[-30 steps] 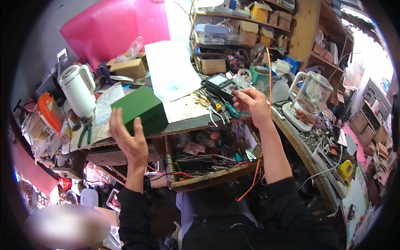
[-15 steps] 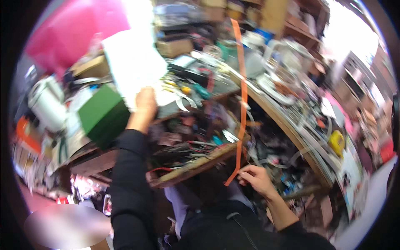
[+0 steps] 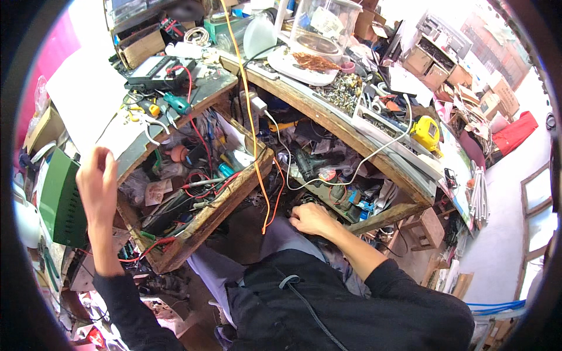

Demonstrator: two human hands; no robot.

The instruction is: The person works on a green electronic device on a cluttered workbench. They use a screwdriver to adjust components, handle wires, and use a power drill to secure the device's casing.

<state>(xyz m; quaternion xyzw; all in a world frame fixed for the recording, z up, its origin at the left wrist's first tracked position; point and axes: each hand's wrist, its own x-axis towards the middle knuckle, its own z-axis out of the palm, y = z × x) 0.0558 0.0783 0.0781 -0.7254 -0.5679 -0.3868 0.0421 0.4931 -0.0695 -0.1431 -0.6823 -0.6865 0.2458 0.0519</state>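
Observation:
On the left, my left hand [image 3: 98, 181] is raised at the lower edge of a bright white sheet [image 3: 85, 93]. Its fingers are curled together, and a thin dark line runs up from them; what they pinch is unclear. My right hand [image 3: 313, 220] hangs low beside my thigh with bent fingers, their tips partly hidden. Left of it, apart from the fingers, an orange cord [image 3: 253, 131] dangles from the top of the view. Between the hands, an open wooden drawer [image 3: 211, 219] holds red and black leads and a blue-handled tool.
A black meter [image 3: 158, 73], a teal screwdriver [image 3: 177, 103] and pliers [image 3: 155, 128] lie on the bench. A green box [image 3: 58, 199] stands beside my left hand. White cable [image 3: 351, 182] loops over a cluttered opening; a yellow tape measure [image 3: 426, 133] sits farther right.
The view has swung right and sharpened. My left hand appears farther left by the sheet. My right hand is now farther from the orange cord's lower end, which it was near before.

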